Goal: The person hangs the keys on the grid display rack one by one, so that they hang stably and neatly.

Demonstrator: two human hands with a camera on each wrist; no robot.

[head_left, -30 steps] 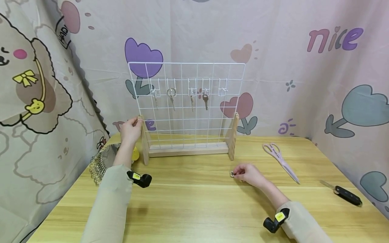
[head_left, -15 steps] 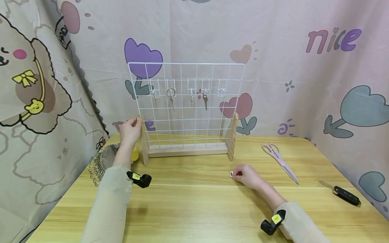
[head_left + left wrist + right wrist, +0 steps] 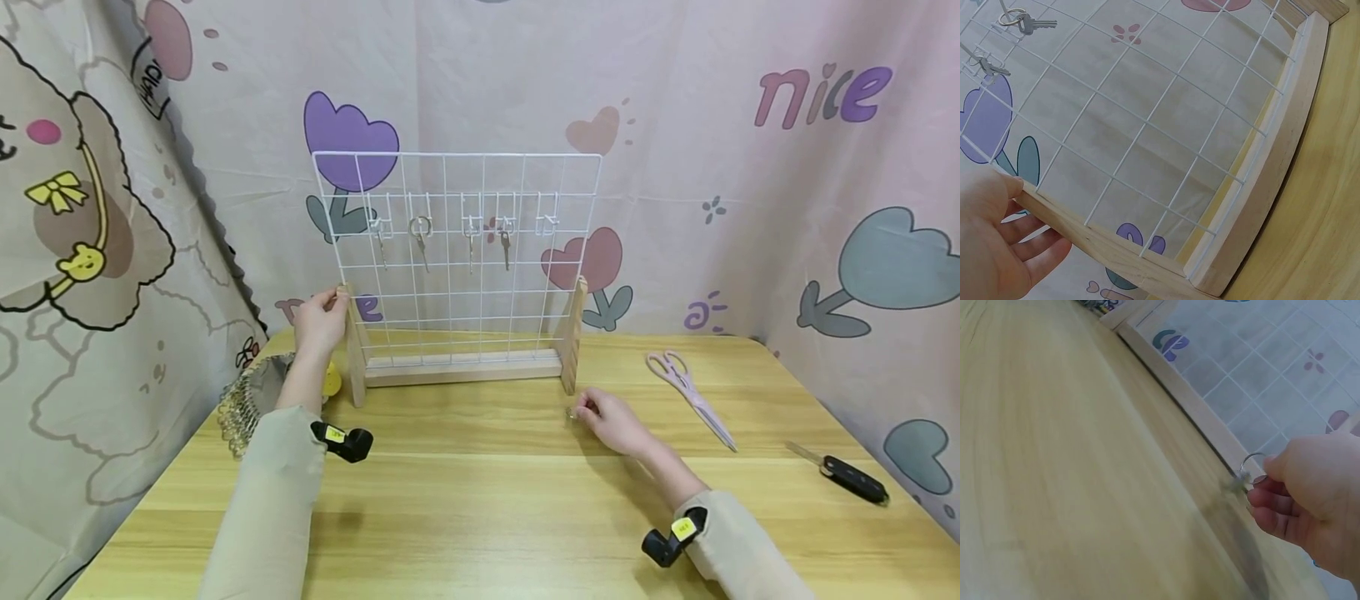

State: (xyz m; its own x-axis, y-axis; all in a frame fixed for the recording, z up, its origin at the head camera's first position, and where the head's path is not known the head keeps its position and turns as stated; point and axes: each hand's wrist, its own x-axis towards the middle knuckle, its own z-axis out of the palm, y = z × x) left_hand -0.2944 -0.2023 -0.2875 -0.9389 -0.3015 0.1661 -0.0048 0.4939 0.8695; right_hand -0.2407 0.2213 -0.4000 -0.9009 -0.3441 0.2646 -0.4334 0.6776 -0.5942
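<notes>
A white wire grid rack [image 3: 465, 292] stands on wooden supports, with several keys [image 3: 506, 248] hanging from its white hooks; the rightmost hook [image 3: 547, 222] bears nothing. My left hand [image 3: 321, 323] pinches the top of the left wooden upright [image 3: 1085, 240], thumb on one side and fingers on the other. Just above the table, in front of the right upright, my right hand [image 3: 611, 423] pinches a metal key ring [image 3: 1242, 464]. From that ring hangs a small key [image 3: 1234, 485], blurred in the right wrist view.
Pink scissors [image 3: 690, 396] lie right of the rack, and a black-handled folding knife [image 3: 853, 479] lies farther right with its blade out. A beaded basket [image 3: 243, 408] and a yellow round thing [image 3: 332, 380] are beside my left forearm. Patterned cloth hangs behind.
My right hand has risen slightly from the table with the key ring pinched in it. My left hand keeps its place on the upright.
</notes>
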